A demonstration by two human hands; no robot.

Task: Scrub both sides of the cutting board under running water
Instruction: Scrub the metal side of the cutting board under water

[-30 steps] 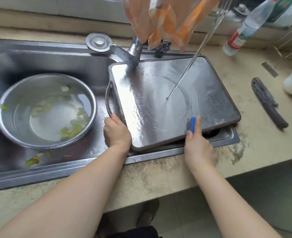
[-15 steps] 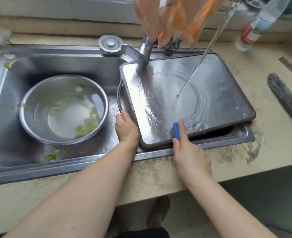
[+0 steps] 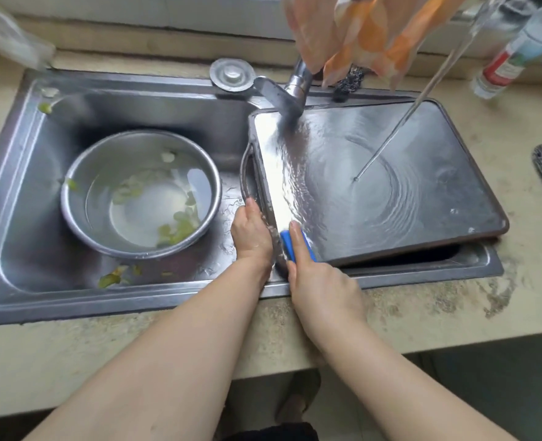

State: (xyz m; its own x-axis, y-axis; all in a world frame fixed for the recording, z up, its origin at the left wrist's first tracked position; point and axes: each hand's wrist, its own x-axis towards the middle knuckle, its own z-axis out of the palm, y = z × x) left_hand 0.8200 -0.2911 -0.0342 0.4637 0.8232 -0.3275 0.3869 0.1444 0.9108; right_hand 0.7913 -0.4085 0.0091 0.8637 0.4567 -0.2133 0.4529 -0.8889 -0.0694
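**Over the right basin: top face under the scrubber, underside still to do**

Across the right basin of the sink lies the cutting board, flat on the basin's rim, its top face shining and fully wet. I see a thin stream of water falling slantwise onto the middle of the board and spreading in rings.

My left hand rests against the board's near-left edge, just below the metal handle; its fingers look laid along the edge, not wrapped round it, so I count that grip as open and steadying. My right hand has its grip closed on a blue scrubber, index finger stretched along the top, pressing it onto the near-left corner of the board.

By my judgement the task is partway through: the upper face is being worked, and the underside cannot be seen, so I cannot tell whether it has been scrubbed. If not, the board must still be turned over.

Left of the board a steel bowl sits in the other basin, holding water and green scraps.
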